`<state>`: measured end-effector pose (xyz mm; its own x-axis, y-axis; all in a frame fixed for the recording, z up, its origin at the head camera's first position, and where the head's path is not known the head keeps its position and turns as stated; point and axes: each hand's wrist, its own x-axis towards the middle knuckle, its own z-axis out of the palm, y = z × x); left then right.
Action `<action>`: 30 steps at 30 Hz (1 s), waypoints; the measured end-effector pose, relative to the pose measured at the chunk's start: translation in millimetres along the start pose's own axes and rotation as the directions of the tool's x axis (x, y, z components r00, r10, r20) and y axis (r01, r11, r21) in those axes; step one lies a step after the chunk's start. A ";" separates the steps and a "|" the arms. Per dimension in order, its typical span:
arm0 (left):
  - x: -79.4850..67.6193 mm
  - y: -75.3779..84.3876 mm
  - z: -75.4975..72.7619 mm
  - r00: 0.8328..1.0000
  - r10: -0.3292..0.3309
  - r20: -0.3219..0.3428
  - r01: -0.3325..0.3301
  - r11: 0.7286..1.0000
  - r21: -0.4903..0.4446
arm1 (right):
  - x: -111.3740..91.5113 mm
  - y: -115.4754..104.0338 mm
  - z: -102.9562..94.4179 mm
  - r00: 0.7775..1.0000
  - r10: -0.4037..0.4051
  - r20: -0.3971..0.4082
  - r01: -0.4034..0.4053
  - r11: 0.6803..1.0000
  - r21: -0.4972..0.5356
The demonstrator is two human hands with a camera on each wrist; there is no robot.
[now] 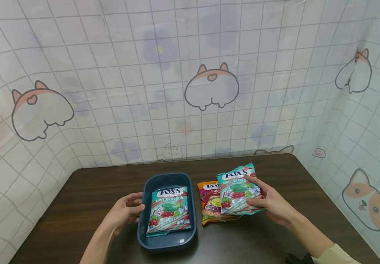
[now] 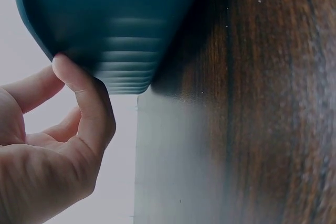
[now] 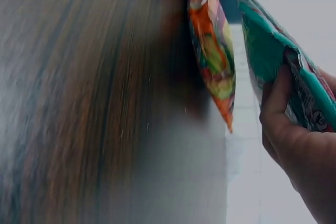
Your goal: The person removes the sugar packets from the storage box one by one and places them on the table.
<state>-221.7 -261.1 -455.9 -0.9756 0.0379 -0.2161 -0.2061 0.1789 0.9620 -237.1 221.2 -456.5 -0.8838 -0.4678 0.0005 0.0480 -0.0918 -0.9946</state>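
Note:
My right hand [image 1: 274, 203] grips a teal bag of Fox's Mint Blossom candy [image 1: 237, 194], thumb and fingers on its two faces. In the right wrist view this bag [image 3: 268, 45] is held up off the table. Partly covered by it in the head view is an orange and purple Fox's candy bag [image 1: 207, 216], lying on the table. A second teal Mint Blossom bag [image 1: 170, 211] lies face up inside a dark blue tray [image 1: 166, 246]. At the tray's left side, my left hand [image 1: 123, 212] has loosely bent fingers, with fingertips [image 2: 63, 65] right at the rim.
All of this is on a dark wood-grain table [image 1: 87, 198]. Behind and beside it hangs a white gridded sheet [image 1: 137, 91] with cartoon corgis. A small black object [image 1: 299, 259] shows at the bottom edge near the right sleeve [image 1: 335, 256].

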 end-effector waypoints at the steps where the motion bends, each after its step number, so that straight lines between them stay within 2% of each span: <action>1: 0.3 -0.3 0.0 1.000 0.002 0.002 -0.002 1.000 -0.002 | -1.2 0.2 -2.2 1.000 -0.003 0.002 0.003 1.000 0.001; 8: 0.3 -0.8 -0.2 1.000 -0.006 0.002 0.006 1.000 -0.002 | -9.1 4.0 -19.9 1.000 0.005 -0.019 -0.005 1.000 -0.011; 22: 1.6 -1.3 -2.2 1.000 -0.011 0.010 0.011 1.000 0.010 | -17.4 3.1 -60.6 1.000 0.030 0.008 -0.029 0.999 -0.042; 30: 0.5 -0.2 -1.8 1.000 -0.013 0.013 0.013 1.000 0.001 | -13.7 9.0 -67.5 0.997 0.062 0.035 -0.060 0.997 -0.041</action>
<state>-222.2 -262.9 -455.9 -0.9717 0.0487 -0.2312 -0.2191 0.1805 0.9589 -255.9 286.1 -472.5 -0.8626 -0.5027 -0.0573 0.0821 -0.0273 -0.9962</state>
